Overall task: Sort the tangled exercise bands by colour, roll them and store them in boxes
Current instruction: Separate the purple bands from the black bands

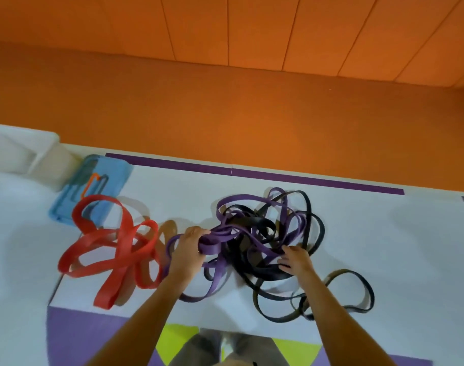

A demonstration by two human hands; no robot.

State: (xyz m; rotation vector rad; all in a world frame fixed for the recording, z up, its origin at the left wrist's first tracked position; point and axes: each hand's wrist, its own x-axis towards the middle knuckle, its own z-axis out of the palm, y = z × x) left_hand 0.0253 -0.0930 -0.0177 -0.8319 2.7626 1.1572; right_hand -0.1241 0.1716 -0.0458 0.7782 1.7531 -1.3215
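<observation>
"What's on the table?"

"I see a white table (383,233) with a purple strip (304,179) along its far edge. On the left, the red bands (125,247) lie in a loose pile. In the middle, the purple bands (220,236) and black bands (254,223) are all knotted together."

"Anything else?"

"At the far left sits a blue tray (120,171), with one red loop over its corner. Just beside it is a white box (48,159)."

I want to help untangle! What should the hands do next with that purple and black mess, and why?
Probably pull the purple bands leftward: the left hand grips them while the right hand rests on the black bands they tangle with.
</observation>
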